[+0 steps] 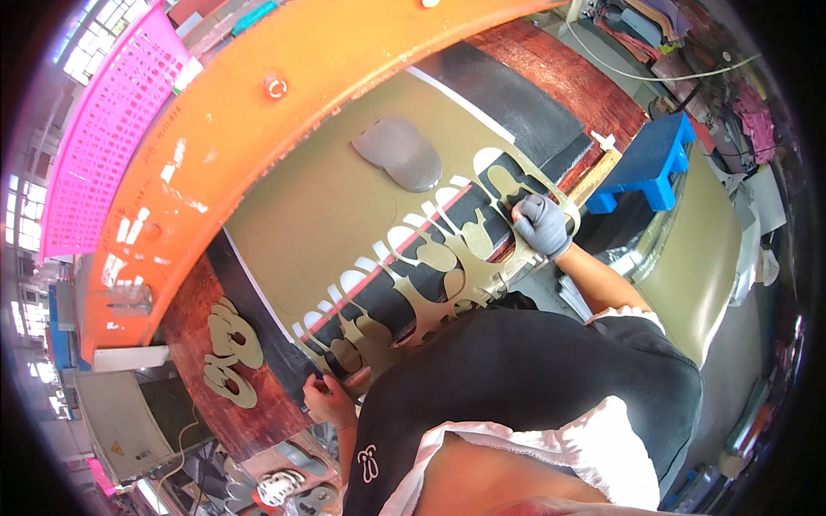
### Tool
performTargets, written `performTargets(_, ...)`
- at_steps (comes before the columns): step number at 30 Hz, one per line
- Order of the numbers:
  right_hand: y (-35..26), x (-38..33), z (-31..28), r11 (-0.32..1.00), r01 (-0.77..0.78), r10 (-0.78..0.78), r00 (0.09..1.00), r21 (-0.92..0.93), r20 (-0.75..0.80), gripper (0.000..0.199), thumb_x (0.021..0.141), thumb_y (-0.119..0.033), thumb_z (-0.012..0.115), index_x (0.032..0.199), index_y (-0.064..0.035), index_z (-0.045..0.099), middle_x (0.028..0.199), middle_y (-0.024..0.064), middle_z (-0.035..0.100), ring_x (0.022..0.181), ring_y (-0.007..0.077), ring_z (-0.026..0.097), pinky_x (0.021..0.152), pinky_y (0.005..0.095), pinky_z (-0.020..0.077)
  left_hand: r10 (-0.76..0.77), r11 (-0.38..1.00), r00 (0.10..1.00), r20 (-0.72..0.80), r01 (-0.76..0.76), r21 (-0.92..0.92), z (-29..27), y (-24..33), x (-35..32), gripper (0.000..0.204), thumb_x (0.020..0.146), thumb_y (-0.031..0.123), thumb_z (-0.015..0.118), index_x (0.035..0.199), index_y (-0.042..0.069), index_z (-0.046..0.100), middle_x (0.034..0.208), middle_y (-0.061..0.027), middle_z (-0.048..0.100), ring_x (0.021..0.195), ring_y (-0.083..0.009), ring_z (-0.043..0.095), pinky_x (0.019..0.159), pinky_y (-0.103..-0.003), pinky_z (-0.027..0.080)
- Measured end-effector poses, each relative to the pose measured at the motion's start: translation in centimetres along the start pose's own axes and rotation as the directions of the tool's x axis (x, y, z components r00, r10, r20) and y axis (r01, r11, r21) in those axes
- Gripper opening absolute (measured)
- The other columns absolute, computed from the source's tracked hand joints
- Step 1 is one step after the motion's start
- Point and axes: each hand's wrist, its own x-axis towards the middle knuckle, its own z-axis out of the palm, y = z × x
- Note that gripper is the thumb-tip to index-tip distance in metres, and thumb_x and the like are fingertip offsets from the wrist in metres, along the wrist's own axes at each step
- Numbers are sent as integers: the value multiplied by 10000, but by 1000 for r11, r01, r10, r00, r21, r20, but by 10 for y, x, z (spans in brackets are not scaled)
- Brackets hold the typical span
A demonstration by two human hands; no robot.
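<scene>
An olive sheet (297, 215) of flexible material lies across the work board, its near part cut through with several rounded, sole-like holes. My right hand (544, 225), in a grey glove, is closed on the right edge of this cut part. At its left end is my bare left hand (327, 401), with bent fingers pinched at the sheet's corner; part of that grip is hidden. A grey sole-shaped block (397, 155), probably a cutting die, rests on the uncut part. The sheet's nearest strips hang against my black shirt.
An orange machine beam (344, 53) arches over the far side. Cut olive pieces (231, 335) are stacked on the reddish board (191, 314) at left. A pink basket (112, 129) stands far left. At right are a blue plastic stool (647, 163) and more olive sheeting (693, 258).
</scene>
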Motion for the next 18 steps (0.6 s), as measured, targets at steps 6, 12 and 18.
performTargets(6,7,-6,-1,996,-65,68,997,-67,41,91,748,-152,628,742,-70,589,690,115,559,653,311,564,601,398,457,7,1000,972,-236,-5,10,16,-3,-12,186,837,169,582,712,36,545,600,-137,550,516,-316,523,490,-422,400)
performTargets(12,23,64,-36,842,-266,279,959,469,44,195,845,-226,570,892,-40,605,796,154,589,789,289,580,725,358,458,69,998,972,-224,-70,5,1,2,-10,273,862,178,547,645,27,477,591,-166,512,537,-344,511,505,-443,392)
performTargets(18,54,249,-49,903,-160,316,876,398,-364,300,899,-267,450,851,13,545,728,158,548,704,286,520,686,375,423,43,999,967,-250,-40,16,9,13,81,263,857,178,554,644,40,487,596,-165,519,552,-345,518,516,-437,403)
